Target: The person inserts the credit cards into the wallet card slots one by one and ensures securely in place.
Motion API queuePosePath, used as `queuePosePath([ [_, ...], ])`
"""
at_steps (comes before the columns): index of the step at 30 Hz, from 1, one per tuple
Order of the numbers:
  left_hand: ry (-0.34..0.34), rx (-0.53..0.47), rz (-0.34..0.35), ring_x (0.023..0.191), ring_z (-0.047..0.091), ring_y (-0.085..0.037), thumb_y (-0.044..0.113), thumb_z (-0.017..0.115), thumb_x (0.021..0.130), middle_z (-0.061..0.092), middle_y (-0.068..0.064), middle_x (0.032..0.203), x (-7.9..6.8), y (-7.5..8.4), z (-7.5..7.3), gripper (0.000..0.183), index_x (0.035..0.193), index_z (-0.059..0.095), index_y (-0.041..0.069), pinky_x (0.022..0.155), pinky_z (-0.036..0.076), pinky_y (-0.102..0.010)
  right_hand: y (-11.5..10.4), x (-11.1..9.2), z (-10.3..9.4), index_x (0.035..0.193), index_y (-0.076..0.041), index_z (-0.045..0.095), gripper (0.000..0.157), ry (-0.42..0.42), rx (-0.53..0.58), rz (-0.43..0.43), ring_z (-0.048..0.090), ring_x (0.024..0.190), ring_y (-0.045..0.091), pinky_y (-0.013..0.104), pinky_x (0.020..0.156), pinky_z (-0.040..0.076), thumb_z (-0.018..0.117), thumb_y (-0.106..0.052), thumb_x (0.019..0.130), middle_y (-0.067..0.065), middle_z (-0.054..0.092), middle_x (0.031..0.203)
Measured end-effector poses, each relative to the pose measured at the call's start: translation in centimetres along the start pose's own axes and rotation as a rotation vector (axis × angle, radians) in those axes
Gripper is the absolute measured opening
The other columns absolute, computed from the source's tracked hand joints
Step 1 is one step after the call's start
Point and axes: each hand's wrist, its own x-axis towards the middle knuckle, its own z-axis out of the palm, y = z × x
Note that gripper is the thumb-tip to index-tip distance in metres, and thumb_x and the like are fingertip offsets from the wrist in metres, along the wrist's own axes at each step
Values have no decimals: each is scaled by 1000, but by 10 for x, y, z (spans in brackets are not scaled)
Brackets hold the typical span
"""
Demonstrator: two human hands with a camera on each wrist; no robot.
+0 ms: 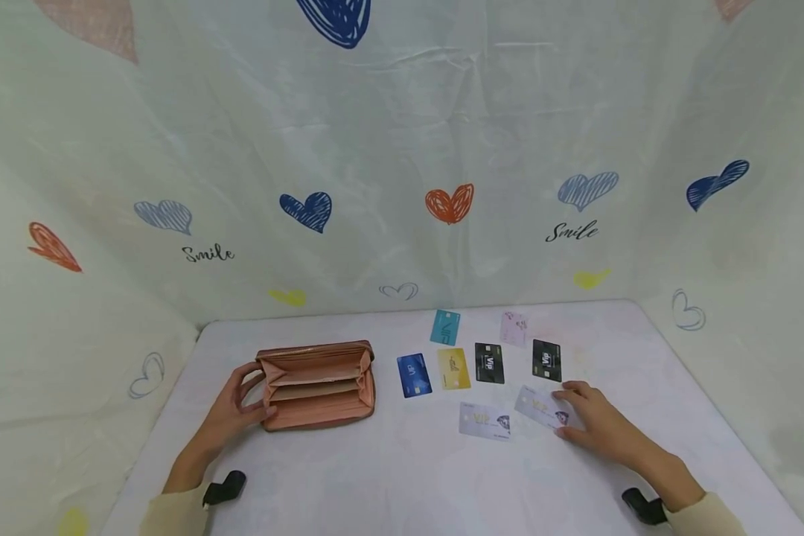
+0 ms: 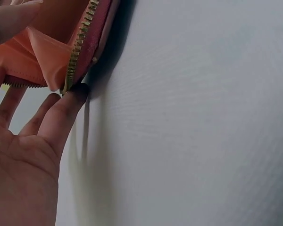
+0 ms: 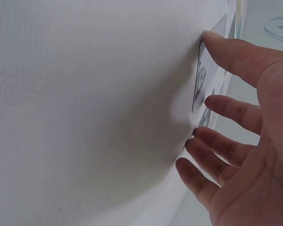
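Observation:
A brown zip-around wallet (image 1: 321,413) lies opened at left, its pink-orange lining and compartments facing up. My left hand (image 1: 231,409) grips its left end, thumb at the front lip and fingers around the back corner. In the left wrist view the brass zipper (image 2: 80,42) runs down to the fingertips. At right, my right hand (image 1: 599,420) holds a silver VIP card (image 1: 536,406) at its near end, with thumb and index finger at opposite long edges. The other fingers spread loosely in the right wrist view. The card lies low against the table, slightly angled.
Another silver card (image 1: 485,421) lies left of the held one. Behind are blue (image 1: 414,375), gold (image 1: 454,369), teal (image 1: 445,327) and pink (image 1: 513,328) cards, and two black cards (image 1: 489,363). A heart-printed curtain (image 1: 388,149) hangs behind the white table (image 1: 375,484).

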Motion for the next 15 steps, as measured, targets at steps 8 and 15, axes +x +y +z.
queuePosePath([
  [8,8,-2,6,128,35,19,-7,80,87,30,9,156,-1,1,5,86,154,27,3,89,53,-13,-5,2,-1,126,0,70,53,-6,1,24,59,116,42,62,100,51,92,-17,81,23,58,131],
  [15,5,-27,77,130,39,19,-15,76,85,32,18,149,-2,-2,8,86,153,27,0,87,53,-13,-9,7,-1,126,2,68,61,-35,18,56,57,103,29,53,90,54,95,-24,78,21,58,122],
])
